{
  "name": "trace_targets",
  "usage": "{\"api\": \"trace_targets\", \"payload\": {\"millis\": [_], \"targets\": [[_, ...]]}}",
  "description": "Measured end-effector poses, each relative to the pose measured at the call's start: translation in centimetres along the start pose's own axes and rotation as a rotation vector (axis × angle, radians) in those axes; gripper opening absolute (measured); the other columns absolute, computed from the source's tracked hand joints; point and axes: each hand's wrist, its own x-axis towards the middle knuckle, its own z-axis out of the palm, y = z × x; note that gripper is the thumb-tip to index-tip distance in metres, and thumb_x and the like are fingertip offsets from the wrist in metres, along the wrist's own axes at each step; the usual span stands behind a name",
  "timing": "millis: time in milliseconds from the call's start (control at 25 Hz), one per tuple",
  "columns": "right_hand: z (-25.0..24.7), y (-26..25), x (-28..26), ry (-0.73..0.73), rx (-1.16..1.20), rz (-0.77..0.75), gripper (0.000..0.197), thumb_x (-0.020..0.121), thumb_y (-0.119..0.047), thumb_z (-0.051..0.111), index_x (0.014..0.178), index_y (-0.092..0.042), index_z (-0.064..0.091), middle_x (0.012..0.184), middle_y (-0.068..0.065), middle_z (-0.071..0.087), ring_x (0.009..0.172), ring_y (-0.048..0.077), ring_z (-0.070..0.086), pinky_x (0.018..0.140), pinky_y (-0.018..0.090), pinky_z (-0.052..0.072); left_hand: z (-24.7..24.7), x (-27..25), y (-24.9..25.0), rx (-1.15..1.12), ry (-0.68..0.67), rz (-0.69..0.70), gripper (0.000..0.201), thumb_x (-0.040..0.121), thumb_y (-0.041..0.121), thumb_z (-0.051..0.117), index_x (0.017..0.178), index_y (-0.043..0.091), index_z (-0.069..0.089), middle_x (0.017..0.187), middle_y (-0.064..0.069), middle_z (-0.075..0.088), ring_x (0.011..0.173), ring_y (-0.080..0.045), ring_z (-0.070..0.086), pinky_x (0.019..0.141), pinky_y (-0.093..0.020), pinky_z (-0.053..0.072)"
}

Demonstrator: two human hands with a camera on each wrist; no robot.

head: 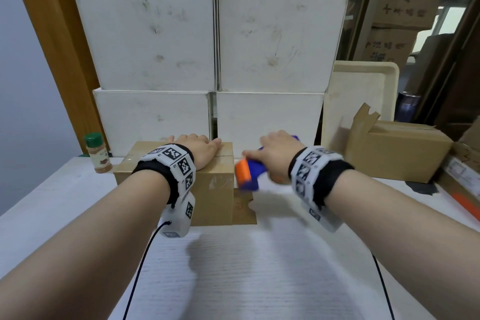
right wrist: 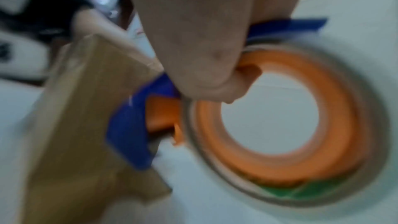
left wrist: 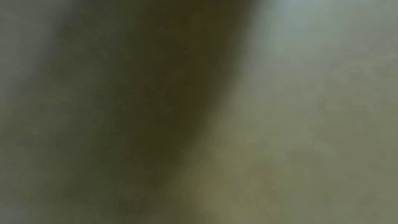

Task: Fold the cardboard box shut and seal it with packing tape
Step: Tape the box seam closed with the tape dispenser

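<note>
- Cardboard box (head: 213, 189): small, brown, centre of the head view, standing on the white table (head: 259, 267). Top flaps folded down; glossy tape shows along the top seam and down the near face. A loose cardboard flap sticks out at its lower right corner.
- Left hand (head: 200, 149): palm down on the box top, fingers spread flat and pointing toward the upper part of the frame. The left wrist view is dark and blurred; nothing can be made out there.
- Right hand (head: 278, 153): fingers curled round a tape dispenser (head: 249, 174), blue body with orange parts, held just beside the box's right side. In the right wrist view the fingers (right wrist: 206, 67) hook through the orange core of the tape roll (right wrist: 290, 125); picture blurred.
- White cartons (head: 215, 47): stacked wall, upper centre, behind the box.
- Spice jar (head: 97, 153): green lid, left of the box, at the table's far edge.
- Second brown carton (head: 397, 150): right of frame, torn flap raised.
- Cream tray (head: 363, 80): leaning upright, upper right, behind that carton.
</note>
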Motion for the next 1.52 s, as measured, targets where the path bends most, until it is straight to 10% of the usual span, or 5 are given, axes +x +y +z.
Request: {"api": "trace_targets", "payload": {"millis": [360, 560, 800, 1160, 1520], "targets": [[1.7, -2.8, 0.0, -0.211, 0.070, 0.034, 0.049, 0.087, -0.032, 0.057, 0.134, -0.025, 0.046, 0.120, 0.010, 0.055, 0.112, 0.028, 0.051, 0.089, 0.033, 0.035, 0.0, 0.1, 0.1, -0.046, 0.011, -0.005, 0.062, 0.094, 0.055, 0.010, 0.142, 0.027, 0.040, 0.147, -0.002, 0.042, 0.139, -0.024, 0.033, 0.117, -0.047, 0.012], [2.2, -1.2, -0.5, -0.329, 0.323, 0.213, 0.045, 0.081, -0.015, 0.059, 0.125, -0.020, 0.051, 0.113, 0.010, 0.039, 0.091, 0.030, 0.057, 0.067, 0.033, 0.042, -0.1, -0.4, 0.4, -0.066, 0.027, -0.026, 0.062, 0.095, 0.054, 0.012, 0.139, 0.025, 0.044, 0.145, -0.003, 0.045, 0.138, -0.024, 0.035, 0.118, -0.045, 0.012], [2.2, 0.9, -0.9, -0.414, 0.484, 0.364, 0.048, 0.088, -0.013, 0.052, 0.135, -0.014, 0.046, 0.131, 0.012, 0.047, 0.105, 0.027, 0.060, 0.079, 0.029, 0.047, -0.1, -0.6, 0.4, -0.069, 0.038, -0.026, 0.062, 0.095, 0.056, 0.013, 0.137, 0.025, 0.047, 0.143, -0.003, 0.048, 0.135, -0.024, 0.038, 0.117, -0.044, 0.015], [3.9, 1.4, -0.5, -0.349, 0.598, 0.477, 0.012, 0.089, -0.006, 0.048, 0.100, -0.008, 0.054, 0.082, 0.004, 0.053, 0.069, 0.020, 0.049, 0.049, 0.021, 0.030, -0.2, -0.9, 0.5, -0.066, 0.042, -0.030, 0.062, 0.094, 0.057, 0.014, 0.136, 0.025, 0.048, 0.141, -0.003, 0.049, 0.134, -0.025, 0.040, 0.115, -0.043, 0.018], [6.7, 1.5, 0.7, -0.377, 0.579, 0.504, 0.031, 0.090, -0.009, 0.054, 0.120, -0.008, 0.055, 0.120, 0.009, 0.064, 0.087, 0.020, 0.054, 0.076, 0.026, 0.043, -0.1, -0.7, 0.3, -0.053, 0.039, -0.020, 0.063, 0.093, 0.056, 0.014, 0.137, 0.025, 0.046, 0.142, -0.003, 0.048, 0.133, -0.025, 0.040, 0.113, -0.042, 0.020]]}}
